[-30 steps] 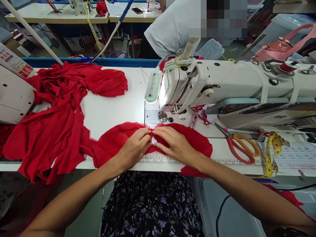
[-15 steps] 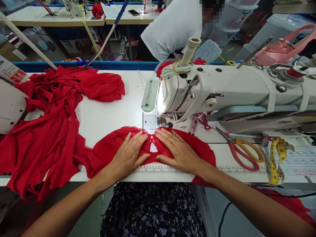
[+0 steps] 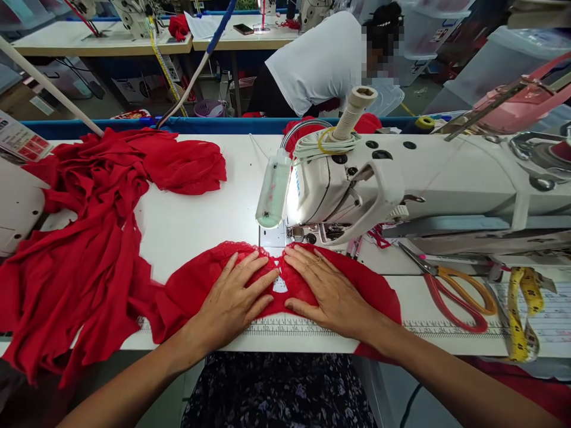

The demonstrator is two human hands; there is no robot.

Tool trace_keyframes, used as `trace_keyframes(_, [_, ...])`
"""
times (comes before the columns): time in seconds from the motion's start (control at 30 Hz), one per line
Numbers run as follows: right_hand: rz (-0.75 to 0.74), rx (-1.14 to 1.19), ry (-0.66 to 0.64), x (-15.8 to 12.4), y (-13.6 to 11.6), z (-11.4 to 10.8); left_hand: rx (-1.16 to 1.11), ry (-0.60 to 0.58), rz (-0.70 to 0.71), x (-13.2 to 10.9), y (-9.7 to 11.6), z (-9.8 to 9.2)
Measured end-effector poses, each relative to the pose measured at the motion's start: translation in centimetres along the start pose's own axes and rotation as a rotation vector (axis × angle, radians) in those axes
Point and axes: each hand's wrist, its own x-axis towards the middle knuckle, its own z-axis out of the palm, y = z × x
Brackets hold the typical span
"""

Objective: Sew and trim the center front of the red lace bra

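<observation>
A red lace-edged garment piece (image 3: 190,292) lies spread on the sewing table in front of the sewing machine (image 3: 343,190). My left hand (image 3: 238,294) rests flat on its left half, fingers stretched out, the index finger near the small opening in the middle. On the right half lies my right hand (image 3: 325,288), also flat with fingers spread. Between the hands, crossed straps join the two halves, and the white table shows through the gap. The garment's upper edge lies just in front of the machine's needle plate (image 3: 271,236).
A heap of red fabric (image 3: 93,238) covers the table's left side. To the right lie scissors (image 3: 450,291), a yellow tape measure (image 3: 520,315) and written paper. A printed ruler (image 3: 441,328) runs along the front edge. Behind, a person in a white top (image 3: 319,62) bends over.
My left index finger has shifted right toward the middle opening. Both hands remain flat on the garment. The view has tilted slightly, and the person behind has leaned a little to the right.
</observation>
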Motion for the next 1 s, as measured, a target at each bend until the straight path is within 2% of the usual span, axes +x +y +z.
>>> trace_keyframes(0.47, [0.011,-0.11,-0.075,0.1,-0.3,-0.2,0.063,0.005,0.011,0.0,0.2,0.1])
trace_keyframes(0.83, [0.047,-0.162,-0.029,1.5,-1.2,-0.9,0.128,-0.001,-0.015,0.0,0.4,0.3])
trace_keyframes(1.0, [0.022,-0.122,-0.026,1.3,-0.9,-1.2,0.161,0.001,-0.022,-0.1,0.8,0.1])
